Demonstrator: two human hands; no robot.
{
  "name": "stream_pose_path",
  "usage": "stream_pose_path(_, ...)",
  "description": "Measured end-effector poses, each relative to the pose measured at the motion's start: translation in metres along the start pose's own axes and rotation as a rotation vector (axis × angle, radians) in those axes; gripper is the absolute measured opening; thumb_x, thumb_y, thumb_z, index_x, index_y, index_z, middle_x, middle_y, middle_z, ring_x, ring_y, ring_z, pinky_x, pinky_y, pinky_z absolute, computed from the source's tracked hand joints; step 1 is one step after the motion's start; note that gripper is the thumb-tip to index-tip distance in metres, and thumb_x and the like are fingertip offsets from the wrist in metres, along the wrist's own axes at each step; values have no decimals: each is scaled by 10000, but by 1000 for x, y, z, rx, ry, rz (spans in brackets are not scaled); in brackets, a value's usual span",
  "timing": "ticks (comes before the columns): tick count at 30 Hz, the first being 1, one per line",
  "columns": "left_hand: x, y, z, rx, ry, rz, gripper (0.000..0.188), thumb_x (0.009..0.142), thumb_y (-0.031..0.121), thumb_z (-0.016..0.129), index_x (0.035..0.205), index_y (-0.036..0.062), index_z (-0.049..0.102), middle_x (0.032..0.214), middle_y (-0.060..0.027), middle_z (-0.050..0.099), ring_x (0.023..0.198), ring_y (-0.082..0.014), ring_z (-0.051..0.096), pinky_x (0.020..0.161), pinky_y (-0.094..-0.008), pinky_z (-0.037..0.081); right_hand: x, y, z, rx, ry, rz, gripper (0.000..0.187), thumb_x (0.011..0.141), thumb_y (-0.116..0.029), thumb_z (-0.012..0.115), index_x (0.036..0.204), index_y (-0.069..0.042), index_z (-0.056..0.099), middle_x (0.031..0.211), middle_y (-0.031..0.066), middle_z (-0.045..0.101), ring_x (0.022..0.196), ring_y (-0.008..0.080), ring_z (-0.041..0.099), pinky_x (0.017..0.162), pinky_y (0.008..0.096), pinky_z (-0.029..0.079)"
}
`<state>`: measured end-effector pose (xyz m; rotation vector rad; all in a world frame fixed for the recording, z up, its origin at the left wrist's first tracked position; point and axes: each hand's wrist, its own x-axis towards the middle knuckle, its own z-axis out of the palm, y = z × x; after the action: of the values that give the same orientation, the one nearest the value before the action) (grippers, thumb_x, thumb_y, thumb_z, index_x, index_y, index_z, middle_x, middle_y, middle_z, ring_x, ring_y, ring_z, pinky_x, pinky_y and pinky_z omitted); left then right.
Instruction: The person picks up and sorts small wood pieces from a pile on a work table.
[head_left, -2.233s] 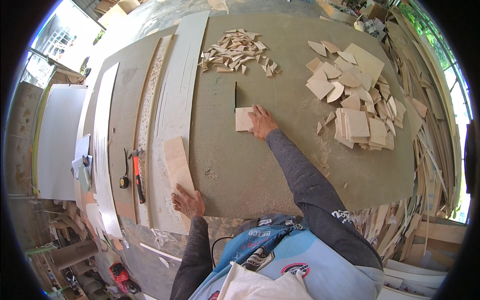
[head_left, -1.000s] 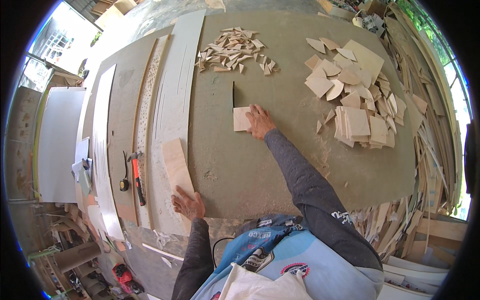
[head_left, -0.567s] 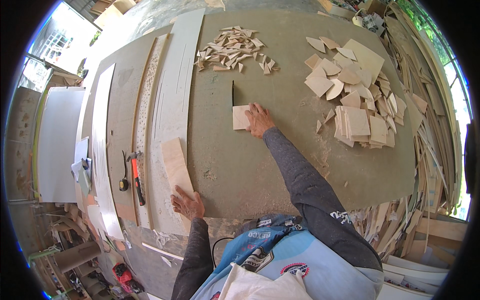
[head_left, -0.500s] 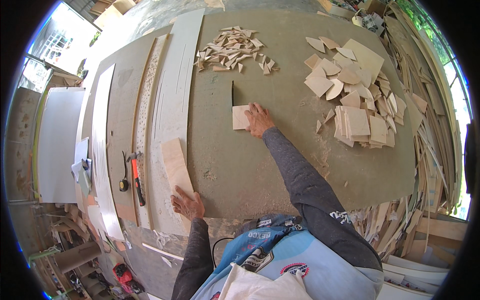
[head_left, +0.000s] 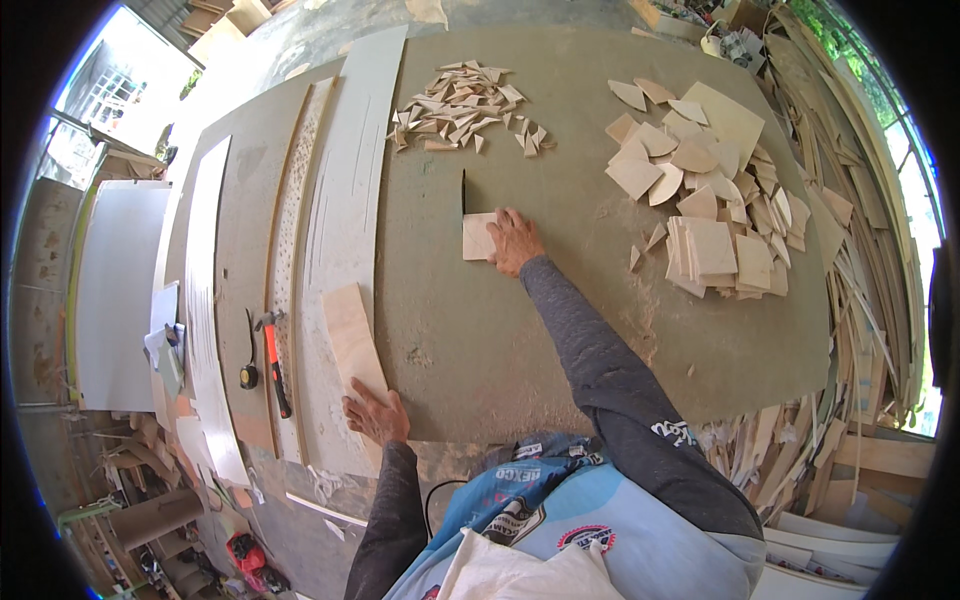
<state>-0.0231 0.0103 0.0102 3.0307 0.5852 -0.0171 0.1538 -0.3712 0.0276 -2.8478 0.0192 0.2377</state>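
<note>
A thin square of pale plywood lies flat on the olive-brown tabletop. My right hand grips it at its right edge, fingers over its top. A narrow black blade-like strip stands at the square's far left corner, a dark shadow beside it. To the left, a long piece of plywood slants across the edge of a whitish board. My left hand rests flat on its near end, fingers spread.
Small wood offcuts lie in a heap at the far side. Cut plywood pieces are piled on the right. A hammer and a tape measure lie at left. Timber scraps stack beyond the right edge.
The view has shifted slightly. Both hands stay in about the same places, the right on the plywood square and the left on the long piece.
</note>
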Motion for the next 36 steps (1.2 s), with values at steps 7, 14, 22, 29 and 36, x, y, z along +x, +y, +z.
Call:
stream_pose_path(7, 0, 2, -1, 8, 2, -3, 951, 855, 362, 732, 1637, 143, 237, 1527, -300, 308, 1436, -457, 281, 1157, -619, 225, -3, 0, 3, -35, -75, -11, 705, 894, -359, 776, 1473, -94, 473, 1643, 160, 290, 1519, 356, 237, 1179, 638, 320)
stream_pose_path(14, 0, 2, -1, -1, -3, 4, 940, 859, 368, 723, 1635, 142, 243, 1533, -303, 300, 1433, -460, 283, 1154, -614, 223, -8, -1, 6, 4, -54, 3, 700, 891, -355, 781, 1464, -93, 475, 1643, 156, 291, 1521, 351, 233, 1180, 639, 312)
stream_pose_path(22, -1, 2, -1, 0, 1, -5, 943, 852, 359, 725, 1636, 143, 248, 1542, -302, 298, 1435, -460, 281, 1160, -606, 216, -6, -7, -5, -5, -88, 30, 676, 890, -363, 780, 1437, -89, 491, 1633, 155, 312, 1526, 350, 223, 1181, 665, 301)
stream_pose_path(29, -1, 3, -4, -8, -2, -5, 944, 846, 356, 730, 1631, 128, 259, 1542, -305, 307, 1448, -435, 271, 1163, -597, 208, -1, -8, -2, 4, -57, 49, 677, 882, -361, 786, 1427, -77, 502, 1627, 157, 325, 1517, 349, 237, 1188, 663, 302)
stream_pose_path(36, 1, 3, -1, 5, 21, -6, 943, 844, 369, 742, 1624, 124, 271, 1533, -307, 309, 1441, -434, 278, 1159, -596, 217, 4, -5, 3, 16, -37, 48, 677, 858, -361, 804, 1408, -80, 527, 1616, 173, 338, 1503, 350, 255, 1157, 647, 322)
